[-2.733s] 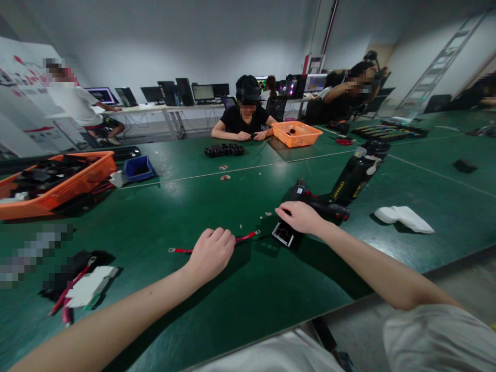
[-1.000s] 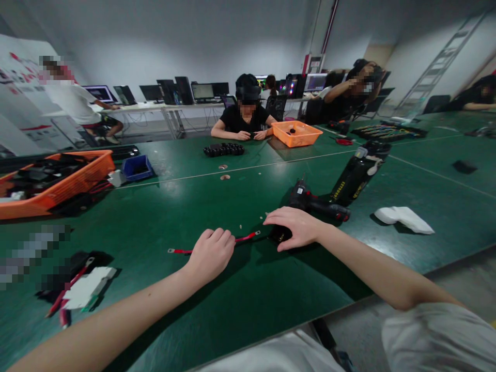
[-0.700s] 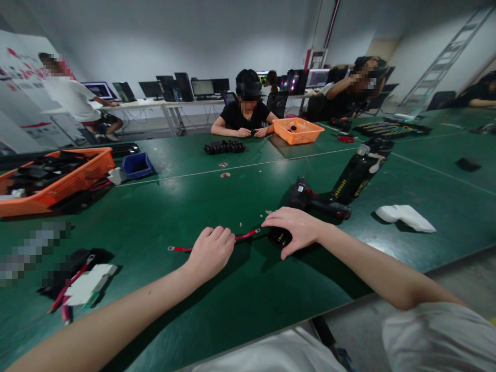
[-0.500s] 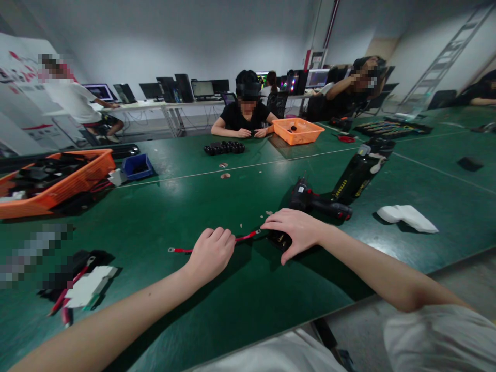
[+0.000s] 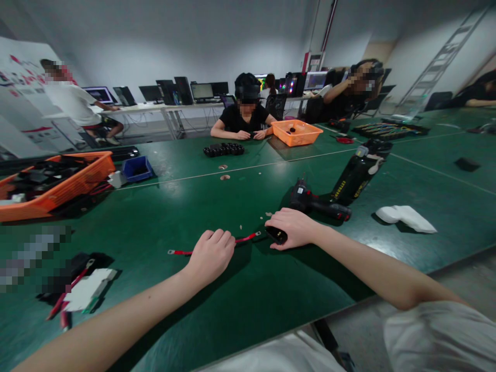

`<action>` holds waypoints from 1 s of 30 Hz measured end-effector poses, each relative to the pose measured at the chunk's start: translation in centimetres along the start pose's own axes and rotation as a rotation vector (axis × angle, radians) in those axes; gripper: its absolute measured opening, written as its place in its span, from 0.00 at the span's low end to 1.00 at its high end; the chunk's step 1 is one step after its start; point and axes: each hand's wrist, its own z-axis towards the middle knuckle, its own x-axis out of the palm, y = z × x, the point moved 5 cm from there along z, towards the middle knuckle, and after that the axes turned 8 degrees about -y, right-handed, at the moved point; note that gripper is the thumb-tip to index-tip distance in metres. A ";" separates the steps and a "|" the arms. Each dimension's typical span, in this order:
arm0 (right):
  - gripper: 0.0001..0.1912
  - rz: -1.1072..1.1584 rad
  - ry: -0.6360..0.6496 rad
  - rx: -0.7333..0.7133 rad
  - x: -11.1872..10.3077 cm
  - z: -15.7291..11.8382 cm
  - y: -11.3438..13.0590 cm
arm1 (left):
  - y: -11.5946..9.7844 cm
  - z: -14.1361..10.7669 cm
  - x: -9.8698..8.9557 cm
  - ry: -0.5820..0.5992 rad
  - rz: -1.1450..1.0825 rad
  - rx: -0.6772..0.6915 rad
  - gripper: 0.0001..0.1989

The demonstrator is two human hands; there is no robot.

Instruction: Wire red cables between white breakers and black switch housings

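My left hand (image 5: 212, 257) is closed around the middle of a red cable (image 5: 245, 238) with a metal ring lug at each end, low over the green table. To its right, my right hand (image 5: 295, 228) wraps its fingers and thumb around a black plastic part (image 5: 276, 235) with small brass-coloured contacts in its near end. Most of that part is hidden by the hand, so its kind is unclear. The cable's right lug points toward the black part, with a small gap between them. Just beyond my right hand lies a black cordless screwdriver (image 5: 304, 196).
A black bottle (image 5: 354, 175) stands behind the screwdriver, and a white piece (image 5: 405, 217) lies to the right. At left are an orange basket (image 5: 73, 188), a blue bin (image 5: 137, 168) and a white block (image 5: 91, 289) with red cables. A co-worker (image 5: 244, 111) sits opposite, beside another orange basket (image 5: 296, 135).
My right hand's fingers and thumb have closed around the black part, which is now tipped with its end toward the cable. My left hand has stayed on the red cable.
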 end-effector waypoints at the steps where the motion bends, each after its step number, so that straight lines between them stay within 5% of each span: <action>1: 0.27 0.002 0.000 0.002 0.0 0.0 0.0 | 0.0 0.0 0.0 0.000 0.001 0.002 0.10; 21: 0.48 0.032 0.054 0.022 -1.1 -0.2 -0.7 | 0.0 0.0 0.0 -0.013 -0.006 0.010 0.09; 30: 0.32 0.081 0.048 0.100 -1.7 -0.8 -1.5 | -0.1 -0.1 0.2 -0.003 -0.010 0.009 0.09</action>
